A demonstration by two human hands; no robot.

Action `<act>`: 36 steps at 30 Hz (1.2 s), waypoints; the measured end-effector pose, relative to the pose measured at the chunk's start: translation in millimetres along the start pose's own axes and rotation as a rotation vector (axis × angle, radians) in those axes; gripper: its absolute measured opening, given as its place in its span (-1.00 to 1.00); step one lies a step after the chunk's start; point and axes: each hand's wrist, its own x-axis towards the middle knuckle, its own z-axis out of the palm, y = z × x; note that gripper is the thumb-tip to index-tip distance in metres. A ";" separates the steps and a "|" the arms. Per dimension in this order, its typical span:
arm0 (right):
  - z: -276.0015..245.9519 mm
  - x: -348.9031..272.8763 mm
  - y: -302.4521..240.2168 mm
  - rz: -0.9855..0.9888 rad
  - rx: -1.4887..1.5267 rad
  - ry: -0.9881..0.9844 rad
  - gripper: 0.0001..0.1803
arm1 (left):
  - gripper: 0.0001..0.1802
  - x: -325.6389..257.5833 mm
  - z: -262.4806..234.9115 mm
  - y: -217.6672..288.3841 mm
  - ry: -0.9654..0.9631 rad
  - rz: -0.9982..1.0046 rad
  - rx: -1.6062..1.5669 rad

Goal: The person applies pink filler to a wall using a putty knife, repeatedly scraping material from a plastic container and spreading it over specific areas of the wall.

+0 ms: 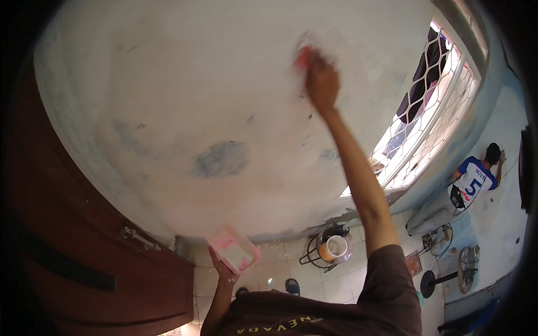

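Note:
My right hand (pixel 323 83) is raised high against the pale wall (pixel 168 67), with the arm stretched out. Its fingers are closed round a small red hand tool (pixel 304 57), smeared by motion, so its exact kind is unclear. Low on the left, my left hand (pixel 222 270) grips a pink-rimmed plastic tub (pixel 255 260) from its lower left side. Whitish paste and pink smears show inside the tub. The wall bears a grey-blue patch (pixel 221 159) and several small dark marks.
A window with a white grille (pixel 412 103) is right of my raised arm. Below stand a bucket (pixel 335 247) and a black fan (pixel 465 270). A dark red door (pixel 95 235) borders the left. Another person (pixel 473 182) works at the right wall.

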 end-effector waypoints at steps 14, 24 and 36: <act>-194.3 -291.4 -254.7 1.238 1.425 -0.719 -0.67 | -0.13 -37.4 -48.4 57.0 0.044 -0.075 -0.177; -258.2 -322.5 -297.5 0.719 1.003 -1.205 -0.81 | 0.09 -38.0 -61.7 51.3 -0.011 -0.046 -0.211; -242.7 -333.8 -331.6 0.197 0.831 -1.298 -0.83 | 0.18 -18.5 -76.5 15.5 -0.253 -0.185 -0.621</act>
